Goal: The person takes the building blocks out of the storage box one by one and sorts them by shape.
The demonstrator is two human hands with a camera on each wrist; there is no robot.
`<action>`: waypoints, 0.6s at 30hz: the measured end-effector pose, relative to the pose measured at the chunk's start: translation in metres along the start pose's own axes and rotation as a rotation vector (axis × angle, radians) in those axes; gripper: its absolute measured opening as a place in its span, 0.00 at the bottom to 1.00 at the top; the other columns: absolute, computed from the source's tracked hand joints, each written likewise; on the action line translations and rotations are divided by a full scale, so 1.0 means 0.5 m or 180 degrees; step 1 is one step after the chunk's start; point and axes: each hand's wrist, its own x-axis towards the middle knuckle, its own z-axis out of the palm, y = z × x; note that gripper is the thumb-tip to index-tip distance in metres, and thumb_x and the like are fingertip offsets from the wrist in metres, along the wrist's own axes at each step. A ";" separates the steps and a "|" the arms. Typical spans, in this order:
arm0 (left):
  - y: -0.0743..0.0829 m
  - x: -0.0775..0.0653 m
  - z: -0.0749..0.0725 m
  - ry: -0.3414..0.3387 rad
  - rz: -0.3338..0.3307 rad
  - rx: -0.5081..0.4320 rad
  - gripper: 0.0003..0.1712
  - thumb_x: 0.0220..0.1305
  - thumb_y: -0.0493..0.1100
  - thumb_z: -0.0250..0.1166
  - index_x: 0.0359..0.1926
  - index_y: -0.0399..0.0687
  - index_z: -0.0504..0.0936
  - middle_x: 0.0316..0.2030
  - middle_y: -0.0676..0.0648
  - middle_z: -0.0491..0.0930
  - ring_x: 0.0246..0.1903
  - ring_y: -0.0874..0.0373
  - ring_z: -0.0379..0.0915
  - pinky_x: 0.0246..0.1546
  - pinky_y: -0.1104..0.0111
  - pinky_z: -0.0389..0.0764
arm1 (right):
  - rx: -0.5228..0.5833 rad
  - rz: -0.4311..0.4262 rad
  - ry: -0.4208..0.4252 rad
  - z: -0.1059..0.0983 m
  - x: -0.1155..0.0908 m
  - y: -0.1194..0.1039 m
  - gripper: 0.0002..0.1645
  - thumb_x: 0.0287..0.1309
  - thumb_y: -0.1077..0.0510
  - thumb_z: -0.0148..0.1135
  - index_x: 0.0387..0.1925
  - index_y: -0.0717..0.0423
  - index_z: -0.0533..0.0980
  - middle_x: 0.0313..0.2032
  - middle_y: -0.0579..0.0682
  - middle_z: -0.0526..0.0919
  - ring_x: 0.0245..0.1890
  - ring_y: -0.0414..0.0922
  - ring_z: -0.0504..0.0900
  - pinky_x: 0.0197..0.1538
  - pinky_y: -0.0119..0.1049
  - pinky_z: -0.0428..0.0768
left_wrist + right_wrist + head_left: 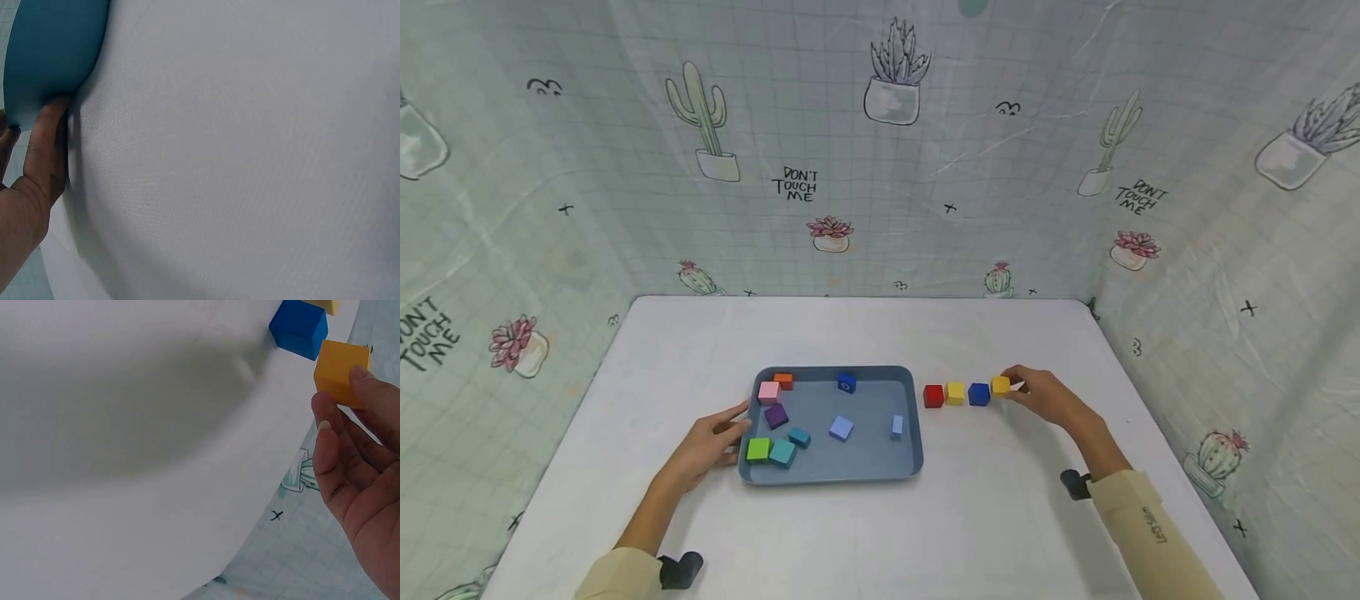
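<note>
Between thumb and fingertips, my right hand (1037, 395) pinches a yellow-orange cube (1000, 385). It is at the right end of a row, close beside a blue cube (979, 394); a lighter yellow cube (955, 393) and a red cube (933, 396) continue the row leftward. In the right wrist view the held cube (340, 372) shows clear of the palm, with the blue cube (300, 328) just beyond. My left hand (703, 446) rests its fingertips against the left side of a blue-grey tray (831, 482). The left wrist view shows fairly straight fingers (45, 140) touching the tray's outer wall (56, 56).
On the tray's left lie pink (768, 392), orange (783, 381), purple (777, 416), green (758, 450) and teal (782, 453) blocks. Several blue blocks (842, 428) sit farther right in it. Everything stands on a white table (1000, 517), with printed cloth (850, 167) behind.
</note>
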 end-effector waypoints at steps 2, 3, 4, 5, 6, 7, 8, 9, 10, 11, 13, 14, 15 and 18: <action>-0.002 -0.001 0.000 0.0008 -0.0002 -0.0003 0.34 0.68 0.49 0.58 0.71 0.48 0.58 0.52 0.33 0.70 0.40 0.51 0.74 0.39 0.64 0.81 | 0.0007 -0.0002 -0.0014 0.003 -0.001 0.002 0.21 0.60 0.62 0.61 0.54 0.66 0.71 0.49 0.61 0.77 0.46 0.55 0.77 0.46 0.45 0.79; -0.003 -0.001 0.000 0.0010 -0.0002 -0.0004 0.34 0.68 0.49 0.58 0.71 0.48 0.58 0.53 0.33 0.70 0.40 0.51 0.74 0.39 0.64 0.81 | 0.0011 -0.0007 -0.0006 0.005 -0.002 0.004 0.21 0.60 0.62 0.61 0.54 0.66 0.71 0.49 0.60 0.78 0.46 0.55 0.77 0.46 0.46 0.79; -0.004 -0.001 -0.001 0.0011 0.0001 -0.0008 0.34 0.68 0.48 0.57 0.71 0.47 0.58 0.52 0.33 0.70 0.40 0.51 0.74 0.39 0.64 0.81 | 0.0012 -0.0016 0.0001 0.006 -0.002 0.006 0.20 0.60 0.62 0.61 0.53 0.66 0.71 0.49 0.61 0.78 0.46 0.56 0.77 0.46 0.46 0.79; -0.004 -0.001 -0.001 0.0013 0.0003 -0.0009 0.34 0.68 0.48 0.57 0.71 0.48 0.58 0.52 0.33 0.70 0.40 0.51 0.74 0.39 0.64 0.81 | 0.0010 -0.0025 0.0014 0.007 -0.002 0.009 0.20 0.60 0.63 0.61 0.53 0.66 0.72 0.48 0.60 0.78 0.46 0.56 0.77 0.46 0.46 0.79; -0.005 -0.001 -0.001 0.0018 0.0004 -0.0004 0.34 0.68 0.49 0.57 0.71 0.48 0.58 0.52 0.33 0.70 0.40 0.51 0.74 0.39 0.64 0.81 | 0.0009 -0.0029 0.0019 0.008 -0.001 0.012 0.20 0.60 0.63 0.61 0.53 0.66 0.72 0.48 0.60 0.78 0.46 0.56 0.77 0.46 0.47 0.78; -0.006 -0.001 0.000 0.0027 0.0005 0.0004 0.34 0.68 0.49 0.58 0.71 0.48 0.58 0.52 0.33 0.70 0.40 0.51 0.74 0.39 0.64 0.81 | 0.0006 -0.0023 0.0026 0.009 -0.001 0.015 0.19 0.60 0.63 0.61 0.52 0.66 0.72 0.48 0.60 0.78 0.46 0.56 0.77 0.46 0.47 0.78; -0.006 0.000 0.000 0.0032 0.0006 0.0010 0.34 0.68 0.49 0.58 0.71 0.48 0.58 0.52 0.33 0.70 0.40 0.51 0.74 0.39 0.64 0.81 | -0.0003 -0.0013 0.0028 0.010 -0.001 0.018 0.19 0.60 0.63 0.61 0.52 0.66 0.72 0.47 0.60 0.78 0.46 0.56 0.77 0.47 0.47 0.78; -0.007 0.000 0.000 0.0033 0.0008 0.0020 0.34 0.68 0.49 0.58 0.71 0.48 0.58 0.52 0.34 0.70 0.40 0.52 0.74 0.39 0.64 0.81 | -0.0009 -0.0001 0.0029 0.012 0.000 0.021 0.19 0.60 0.64 0.61 0.52 0.67 0.72 0.47 0.60 0.78 0.47 0.56 0.77 0.47 0.48 0.78; -0.007 0.000 0.001 0.0031 0.0012 0.0024 0.35 0.67 0.49 0.58 0.71 0.48 0.58 0.52 0.34 0.70 0.40 0.52 0.74 0.39 0.64 0.81 | -0.0024 0.0010 0.0028 0.013 0.000 0.024 0.19 0.60 0.64 0.61 0.52 0.67 0.72 0.47 0.60 0.79 0.47 0.57 0.77 0.47 0.48 0.78; -0.007 0.000 0.001 0.0029 0.0014 0.0029 0.35 0.67 0.50 0.58 0.71 0.48 0.58 0.52 0.34 0.70 0.40 0.52 0.74 0.39 0.65 0.81 | -0.0041 0.0029 0.0026 0.015 0.001 0.026 0.19 0.59 0.64 0.61 0.51 0.67 0.72 0.47 0.60 0.79 0.47 0.56 0.77 0.47 0.48 0.78; -0.006 0.000 0.002 0.0015 0.0020 0.0027 0.35 0.67 0.50 0.58 0.71 0.48 0.58 0.52 0.34 0.70 0.40 0.52 0.74 0.39 0.65 0.81 | -0.0070 0.0047 0.0006 0.018 0.002 0.032 0.19 0.59 0.65 0.61 0.51 0.67 0.72 0.47 0.61 0.78 0.47 0.57 0.77 0.48 0.48 0.77; -0.005 0.000 0.003 0.0009 0.0025 0.0026 0.35 0.67 0.50 0.58 0.71 0.48 0.58 0.52 0.34 0.70 0.40 0.52 0.74 0.39 0.65 0.81 | -0.0083 0.0044 -0.0006 0.020 0.003 0.034 0.19 0.59 0.65 0.61 0.52 0.67 0.72 0.47 0.61 0.78 0.47 0.57 0.77 0.48 0.48 0.77; -0.005 -0.001 0.003 0.0009 0.0031 0.0025 0.35 0.67 0.50 0.58 0.71 0.48 0.58 0.52 0.34 0.70 0.40 0.52 0.74 0.39 0.65 0.81 | -0.0089 0.0037 -0.0016 0.022 0.005 0.036 0.19 0.59 0.65 0.61 0.52 0.67 0.72 0.48 0.61 0.78 0.48 0.57 0.77 0.48 0.48 0.77; -0.004 -0.001 0.004 0.0019 0.0036 0.0017 0.35 0.67 0.49 0.58 0.71 0.48 0.58 0.52 0.34 0.70 0.39 0.52 0.74 0.39 0.65 0.81 | -0.0080 0.0015 -0.0025 0.027 0.009 0.040 0.20 0.59 0.65 0.61 0.52 0.67 0.72 0.48 0.62 0.78 0.49 0.59 0.76 0.49 0.49 0.77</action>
